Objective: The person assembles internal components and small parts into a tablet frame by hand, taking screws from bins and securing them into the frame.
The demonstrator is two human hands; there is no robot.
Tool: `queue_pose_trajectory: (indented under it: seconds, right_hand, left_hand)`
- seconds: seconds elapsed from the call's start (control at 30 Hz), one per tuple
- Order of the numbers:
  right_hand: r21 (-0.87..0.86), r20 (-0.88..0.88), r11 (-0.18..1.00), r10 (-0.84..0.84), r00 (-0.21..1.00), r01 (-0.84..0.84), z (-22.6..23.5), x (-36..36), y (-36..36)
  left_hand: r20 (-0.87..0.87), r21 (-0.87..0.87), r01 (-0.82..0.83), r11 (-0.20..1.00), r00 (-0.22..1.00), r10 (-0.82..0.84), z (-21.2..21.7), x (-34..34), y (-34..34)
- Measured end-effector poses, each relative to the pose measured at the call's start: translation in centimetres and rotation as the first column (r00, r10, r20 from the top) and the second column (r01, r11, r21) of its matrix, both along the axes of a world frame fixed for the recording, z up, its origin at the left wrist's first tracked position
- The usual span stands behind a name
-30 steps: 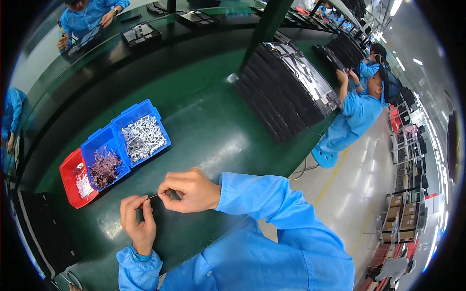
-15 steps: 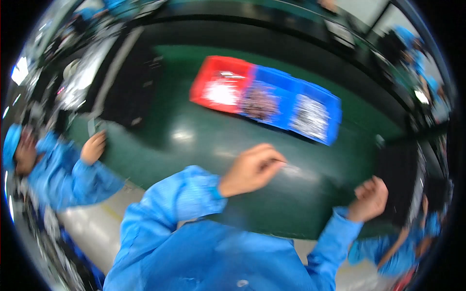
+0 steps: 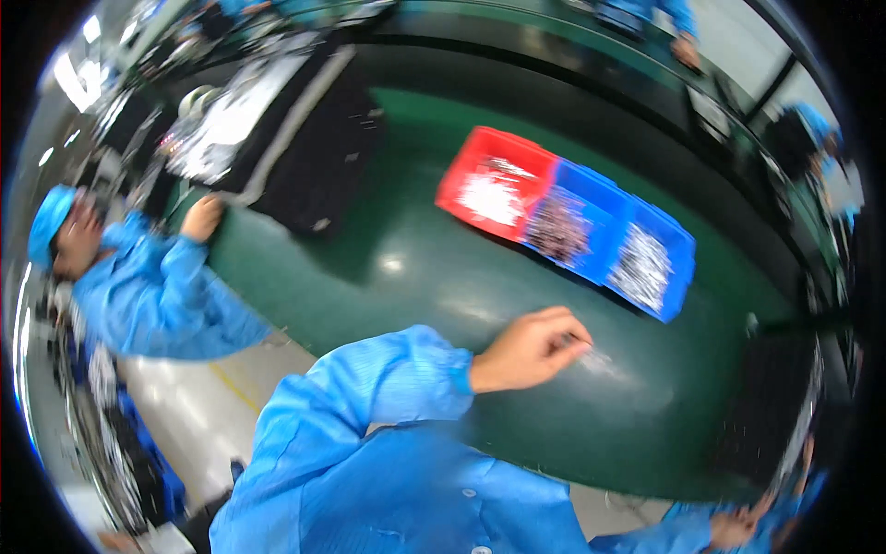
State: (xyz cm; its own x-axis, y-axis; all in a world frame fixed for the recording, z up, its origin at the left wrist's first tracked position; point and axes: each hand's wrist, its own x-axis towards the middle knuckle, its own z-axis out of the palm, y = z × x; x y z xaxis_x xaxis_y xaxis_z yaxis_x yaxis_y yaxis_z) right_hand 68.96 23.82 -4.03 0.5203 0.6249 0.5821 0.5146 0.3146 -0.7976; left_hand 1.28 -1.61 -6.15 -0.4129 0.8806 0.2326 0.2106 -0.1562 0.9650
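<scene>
The person's left hand point(image 3: 533, 351) is over the middle of the smooth dark green bench point(image 3: 443, 254), palm turned down. Its grip is drawn together, thumb against the curled fingertips; whether a small piece is pinched there cannot be told. The right hand point(image 3: 733, 528) is small and blurred at the near right, at the end of a light blue sleeve; the state of its grip cannot be told.

On the far side of the left hand, well clear of it, three open plastic bins stand touching in a row that slants from far left to near right. The red plastic bin point(image 3: 508, 148) on the left contains a heap of thin white pieces point(image 3: 491, 198). The middle blue plastic bin point(image 3: 600, 226) holds a tangle of purplish-brown pieces point(image 3: 557, 227), heaped toward its left. The right-hand blue plastic bin point(image 3: 666, 229) is filled with silvery pieces point(image 3: 640, 269).

At the far left of the bench is a bulky black stack point(image 3: 323, 152), with a pale strip along its top. A co-worker in a blue jacket point(image 3: 161, 300) and blue cap sits at the left, one hand near that stack. Another dark stack point(image 3: 761, 402) stands at the right.
</scene>
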Motion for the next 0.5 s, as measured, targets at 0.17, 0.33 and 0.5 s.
queue_pose_trajectory:
  seconds: [0.17, 0.33, 0.5]
  right_hand:
    - [-0.192, 0.144, 0.953, 0.264, 0.954, -0.235, -5.7, 1.0, 8.6]
    - [-0.001, -0.475, 0.31, 0.836, 0.273, -0.951, -7.0, 1.4, 14.8]
    - [-0.017, -0.467, 0.298, 0.842, 0.271, -0.955, -8.9, -3.9, 14.1]
  left_hand:
    - [0.101, -0.077, -0.056, 0.995, 0.993, 0.064, -1.0, -0.8, -1.2]
    - [0.189, -0.061, 0.016, 0.998, 0.982, -0.004, -0.5, -0.3, 0.0]
    - [0.128, -0.104, -0.049, 0.993, 0.99, 0.062, -0.2, 0.3, -0.9]
